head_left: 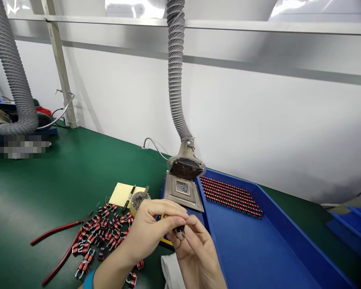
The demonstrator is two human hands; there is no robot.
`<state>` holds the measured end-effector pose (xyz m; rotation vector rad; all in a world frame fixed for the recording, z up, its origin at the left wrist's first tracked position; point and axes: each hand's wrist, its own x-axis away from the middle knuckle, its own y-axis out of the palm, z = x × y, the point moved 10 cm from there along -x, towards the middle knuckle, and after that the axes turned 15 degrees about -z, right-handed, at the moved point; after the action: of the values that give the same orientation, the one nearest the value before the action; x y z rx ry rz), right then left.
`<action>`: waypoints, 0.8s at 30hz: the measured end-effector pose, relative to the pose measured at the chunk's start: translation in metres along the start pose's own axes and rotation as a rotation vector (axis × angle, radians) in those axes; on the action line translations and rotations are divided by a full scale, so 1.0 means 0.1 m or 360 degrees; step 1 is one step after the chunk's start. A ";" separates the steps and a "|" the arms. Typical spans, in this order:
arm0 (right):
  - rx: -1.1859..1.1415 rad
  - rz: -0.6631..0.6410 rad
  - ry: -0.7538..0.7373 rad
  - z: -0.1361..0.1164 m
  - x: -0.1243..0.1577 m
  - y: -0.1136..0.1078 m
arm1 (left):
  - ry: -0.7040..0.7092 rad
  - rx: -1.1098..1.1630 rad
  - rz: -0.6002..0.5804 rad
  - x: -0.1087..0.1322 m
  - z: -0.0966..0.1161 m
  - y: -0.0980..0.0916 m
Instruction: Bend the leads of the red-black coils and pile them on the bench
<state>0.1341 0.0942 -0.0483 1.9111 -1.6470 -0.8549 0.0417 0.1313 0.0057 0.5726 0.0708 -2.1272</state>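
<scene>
My left hand (152, 224) and my right hand (198, 249) meet in front of the solder pot (183, 188). Between their fingertips they pinch a small dark part with metal ends (179, 231), mostly covered by the fingers. Left of my hands, a loose pile of red and black coil parts (108, 230) lies on the green table, some close to my left forearm. Behind the pile are a yellow pad (120, 194), a black pen (129, 197) and a round tin (137, 200).
Red-handled pliers (61, 263) lie open left of the pile. A blue tray (243, 249) at the right holds rows of coils (230, 196). A grey duct (176, 76) hangs over the pot. White cloth (172, 271) lies below my hands.
</scene>
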 end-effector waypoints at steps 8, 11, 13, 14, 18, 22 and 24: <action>0.0072 -0.0090 -0.0042 -0.01 0.02 0.08 | -0.0046 0.0595 0.0619 0.18 -0.16 -0.13; 0.0011 -0.0118 -0.0039 -0.04 0.01 0.09 | 0.0144 0.0618 0.0822 0.25 -0.06 -0.32; -0.0067 -0.0054 -0.0070 -0.05 0.02 0.04 | 0.0104 0.0495 0.0706 0.22 -0.05 -0.31; -0.0101 -0.0016 -0.0097 -0.05 0.02 0.01 | 0.0011 0.0427 0.0525 0.17 -0.08 -0.22; -0.0005 0.0032 -0.0200 -0.11 0.02 -0.05 | -0.0272 0.0175 -0.0101 0.12 -0.24 0.21; 0.0400 0.0034 -0.0372 -0.46 0.07 -0.09 | -0.0288 0.0308 -0.0231 0.14 -0.22 0.34; 0.0544 0.0016 -0.0281 -0.53 0.09 -0.12 | -0.0372 0.0393 -0.0346 0.15 -0.22 0.40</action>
<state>0.1812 0.0849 -0.0211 2.0973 -2.0150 -0.7978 0.0744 0.1019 -0.0135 0.4708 -0.2749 -2.4197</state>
